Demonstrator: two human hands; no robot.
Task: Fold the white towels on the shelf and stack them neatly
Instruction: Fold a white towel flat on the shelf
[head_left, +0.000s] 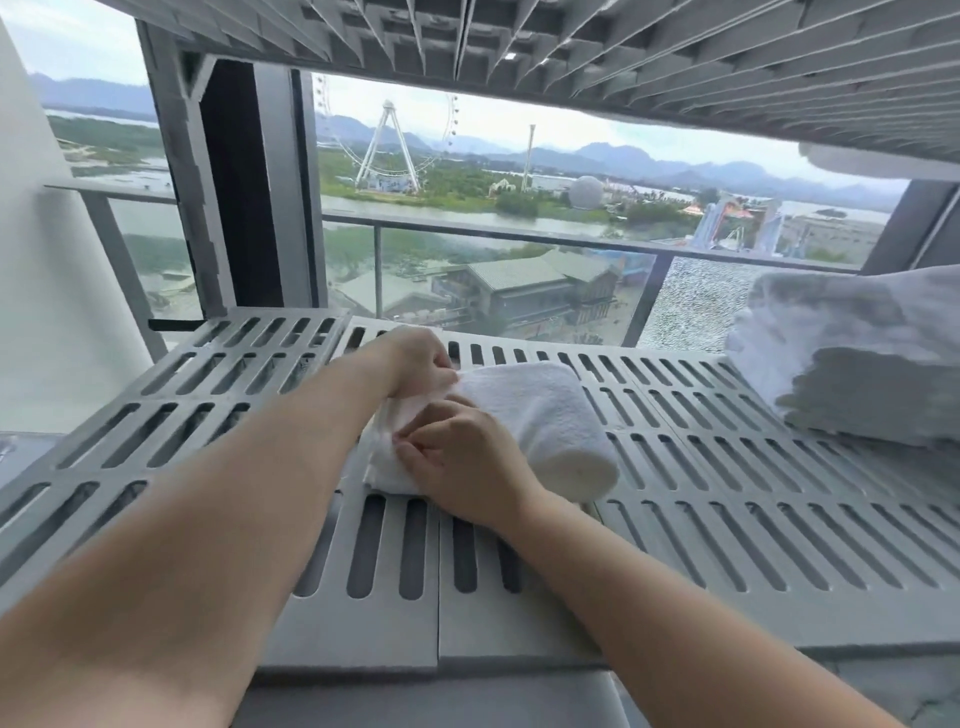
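Both arms reach in from the near edge, bare forearms angled toward the middle of the shelf (727, 493). The left hand (418, 364) is at the far-left corner of the folded towel (540, 415), knuckles up, fingers curled down and pinching the edge of the cloth. The right hand (460, 460) sits nearer, on the towel's near-left end, back of the hand facing up, fingers bent in and clamped on the layered edge there. So both hands are closed on the same towel, close together but not touching each other.

Counting stuff: two hands, one folded towel and one rumpled heap of white towels (857, 353). The folded one lies flat on the slotted grey shelf about mid-width, its rounded fold pointing right and near. The heap is far over on the right of the same shelf, well apart from the folded one.

The heap runs off the right edge of the view, so can't say how many towels are in it. There's a white rounded thing (883, 161) up at the top right, just under the upper shelf (623, 52), also cut off. It could be a towel, can't tell. The fingertips of both hands are tucked into the cloth and mostly hidden. The towel's left end is covered by the hands, so its layers there are hard to make out.
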